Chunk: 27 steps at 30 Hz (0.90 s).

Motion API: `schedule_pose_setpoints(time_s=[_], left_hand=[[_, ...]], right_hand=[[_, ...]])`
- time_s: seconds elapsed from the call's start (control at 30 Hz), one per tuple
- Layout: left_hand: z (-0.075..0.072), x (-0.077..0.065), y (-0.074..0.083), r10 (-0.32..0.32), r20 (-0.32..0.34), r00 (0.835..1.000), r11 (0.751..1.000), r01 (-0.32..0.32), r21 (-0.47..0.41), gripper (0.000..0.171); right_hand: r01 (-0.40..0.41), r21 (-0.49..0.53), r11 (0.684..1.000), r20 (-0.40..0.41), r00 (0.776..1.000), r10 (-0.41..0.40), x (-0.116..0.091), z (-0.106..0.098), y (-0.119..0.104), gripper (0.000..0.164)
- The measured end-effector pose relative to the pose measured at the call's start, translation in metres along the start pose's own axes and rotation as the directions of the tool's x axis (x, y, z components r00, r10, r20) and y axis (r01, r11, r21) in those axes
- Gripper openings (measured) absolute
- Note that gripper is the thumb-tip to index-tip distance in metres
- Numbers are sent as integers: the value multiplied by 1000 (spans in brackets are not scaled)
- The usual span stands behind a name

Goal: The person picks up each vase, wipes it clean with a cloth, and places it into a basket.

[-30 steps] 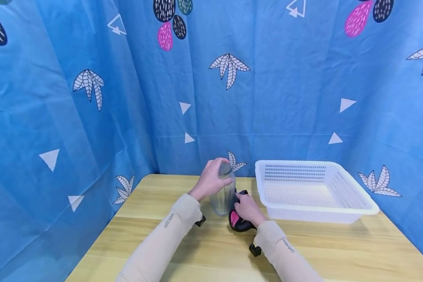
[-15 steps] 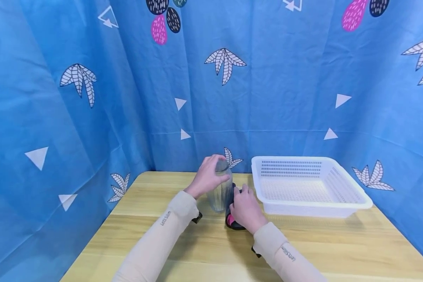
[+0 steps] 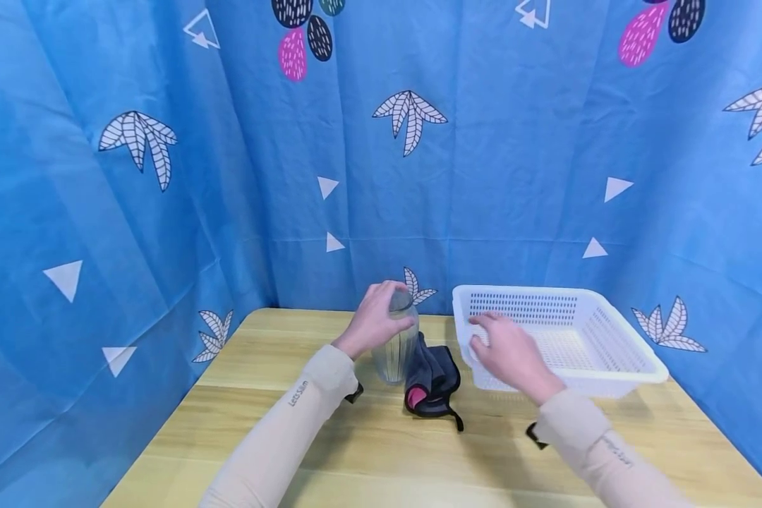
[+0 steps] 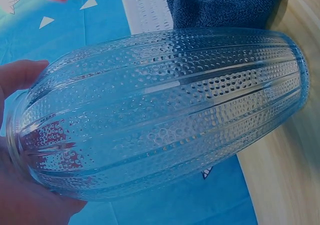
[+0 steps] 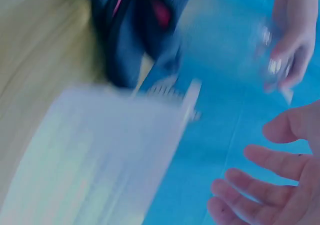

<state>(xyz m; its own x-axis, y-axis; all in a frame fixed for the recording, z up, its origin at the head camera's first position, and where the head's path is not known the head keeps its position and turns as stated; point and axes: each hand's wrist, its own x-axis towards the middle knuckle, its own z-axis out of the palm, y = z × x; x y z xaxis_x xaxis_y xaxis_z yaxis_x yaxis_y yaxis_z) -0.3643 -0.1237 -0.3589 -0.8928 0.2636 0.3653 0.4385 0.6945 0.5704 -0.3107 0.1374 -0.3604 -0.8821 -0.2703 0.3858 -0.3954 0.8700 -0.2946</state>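
Note:
A clear ribbed glass vase with a dimpled surface stands on the table. My left hand grips it around the neck, thumb on one side and fingers on the other, as the left wrist view also shows. Against the vase's right side leans a crumpled dark blue cloth with black edging, a pink patch and a short black strap; its fuzzy face appears in the left wrist view. My right hand is over the near left rim of the white basket, holding nothing, fingers spread in the right wrist view.
The white perforated plastic basket sits on the right part of the wooden table. A blue patterned curtain hangs behind the table and along its sides.
My right hand has let go of the dark blue cloth and moved right, up to the basket. The cloth is left beside the vase. My left hand keeps its grip on the vase.

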Motion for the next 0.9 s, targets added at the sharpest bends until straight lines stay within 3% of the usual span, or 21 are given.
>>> schedule_pose_setpoints(time_s=[0.2,0.4,0.67,0.9], left_hand=[[0,1,1,10,-10,1000,1000,-10,-8,58],[-1,-2,-2,-2,-3,1000,1000,2,-14,60],[0,-4,-6,-11,-7,1000,1000,11,-3,62],[2,-2,-5,3,-11,1000,1000,-3,-3,62]], right_hand=[[-44,-40,998,-12,999,43,-9,-38,61,40],[-49,-158,986,-71,997,38,-19,-50,127,46],[-154,-222,963,11,987,160,-32,-58,208,60],[-238,-179,955,102,961,258,-42,-63,250,77]])
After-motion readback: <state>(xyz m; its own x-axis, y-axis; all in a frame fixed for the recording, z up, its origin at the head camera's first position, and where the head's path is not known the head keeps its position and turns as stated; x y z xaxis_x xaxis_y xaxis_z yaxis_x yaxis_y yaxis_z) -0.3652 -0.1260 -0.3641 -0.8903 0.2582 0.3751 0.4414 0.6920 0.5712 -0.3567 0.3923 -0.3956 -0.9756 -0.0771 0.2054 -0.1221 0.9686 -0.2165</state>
